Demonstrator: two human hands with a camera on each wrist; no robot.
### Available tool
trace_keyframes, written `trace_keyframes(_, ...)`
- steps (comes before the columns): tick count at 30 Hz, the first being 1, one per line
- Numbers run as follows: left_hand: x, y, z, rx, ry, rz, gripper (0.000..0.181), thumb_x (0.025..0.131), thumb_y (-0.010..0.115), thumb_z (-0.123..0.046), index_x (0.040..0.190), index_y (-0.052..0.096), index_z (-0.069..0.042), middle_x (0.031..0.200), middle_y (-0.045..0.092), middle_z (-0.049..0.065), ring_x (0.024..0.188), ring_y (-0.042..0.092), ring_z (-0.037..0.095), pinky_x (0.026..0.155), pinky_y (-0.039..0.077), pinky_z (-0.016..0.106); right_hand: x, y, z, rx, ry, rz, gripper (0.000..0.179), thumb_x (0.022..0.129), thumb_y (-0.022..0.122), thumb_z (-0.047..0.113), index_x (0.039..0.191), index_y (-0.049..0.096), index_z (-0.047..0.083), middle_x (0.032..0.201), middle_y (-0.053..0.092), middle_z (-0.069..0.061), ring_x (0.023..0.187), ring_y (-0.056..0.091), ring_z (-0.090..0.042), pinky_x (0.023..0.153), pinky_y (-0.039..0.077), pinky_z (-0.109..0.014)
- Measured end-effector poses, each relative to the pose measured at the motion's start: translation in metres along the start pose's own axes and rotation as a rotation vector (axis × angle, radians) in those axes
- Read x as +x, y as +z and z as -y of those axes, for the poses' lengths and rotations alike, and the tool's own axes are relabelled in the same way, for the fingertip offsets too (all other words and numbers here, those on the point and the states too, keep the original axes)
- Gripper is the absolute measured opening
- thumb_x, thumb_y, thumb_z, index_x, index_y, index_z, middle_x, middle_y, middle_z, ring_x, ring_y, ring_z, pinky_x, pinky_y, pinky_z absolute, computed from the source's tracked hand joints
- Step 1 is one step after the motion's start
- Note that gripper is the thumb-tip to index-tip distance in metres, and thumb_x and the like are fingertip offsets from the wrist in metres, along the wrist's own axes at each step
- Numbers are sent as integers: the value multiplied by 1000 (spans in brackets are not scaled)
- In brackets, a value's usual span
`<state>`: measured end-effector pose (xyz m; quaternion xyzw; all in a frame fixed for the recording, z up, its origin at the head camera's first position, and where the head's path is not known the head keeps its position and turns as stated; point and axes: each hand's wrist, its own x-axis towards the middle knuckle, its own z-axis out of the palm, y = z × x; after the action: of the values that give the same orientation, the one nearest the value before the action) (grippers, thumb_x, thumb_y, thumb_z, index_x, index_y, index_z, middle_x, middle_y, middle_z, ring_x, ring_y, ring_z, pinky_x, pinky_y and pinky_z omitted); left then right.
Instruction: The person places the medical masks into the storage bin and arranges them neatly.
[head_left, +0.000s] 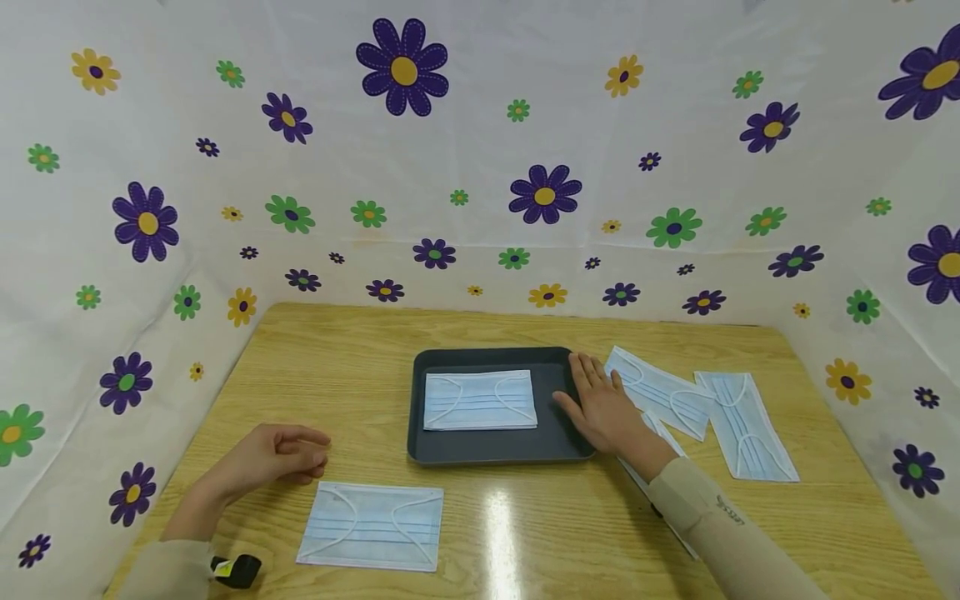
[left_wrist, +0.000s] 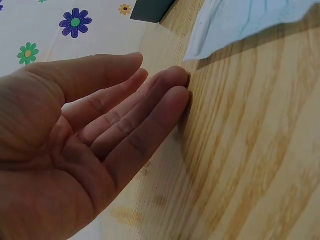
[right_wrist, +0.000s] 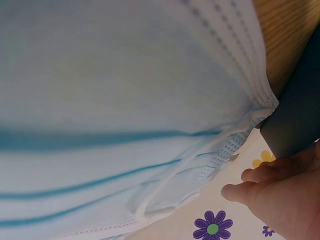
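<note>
Beige cloth comes first: the right sleeve (head_left: 738,533) slants in from the bottom right of the frame, the left sleeve (head_left: 168,571) from the bottom left, with a small black device (head_left: 238,572) beside it. From where I stand, the right arm reaches up and inward, and its right hand (head_left: 603,408) lies palm down over the right rim of a dark tray (head_left: 480,450) at centre. Its fingers are nearly straight, the thumb spread away towards the tray's inside, and nothing is gripped; whether the palm presses on the rim I can't tell. One pale blue mask (head_left: 480,402) lies flat in the tray, left of that hand.

At lower left, the left hand (head_left: 266,458) is bent at the wrist, turned sideways, fingers loosely curved and the thumb apart from them, holding nothing. Its fingertips are just beside a second mask (head_left: 375,527), which lies flat at lower centre-left. Towards the right of the frame, a third mask (head_left: 656,387) and a fourth mask (head_left: 746,425) overlap at a corner, while another mask (head_left: 664,429) runs partly hidden beneath the right forearm.
</note>
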<state>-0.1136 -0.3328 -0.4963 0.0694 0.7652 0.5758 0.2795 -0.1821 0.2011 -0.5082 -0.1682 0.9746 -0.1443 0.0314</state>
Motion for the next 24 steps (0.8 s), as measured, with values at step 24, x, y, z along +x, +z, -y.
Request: trace_keyframes(24,-1,3,4,50,44,45,50,98,74,-8,138,57,16,115,75,25,97,78,17,85,64,31,0,0,-1,3,-1,0,80,113,42,48,166,15,-5,173,19,-29,160,18,-50,124,17,-73)
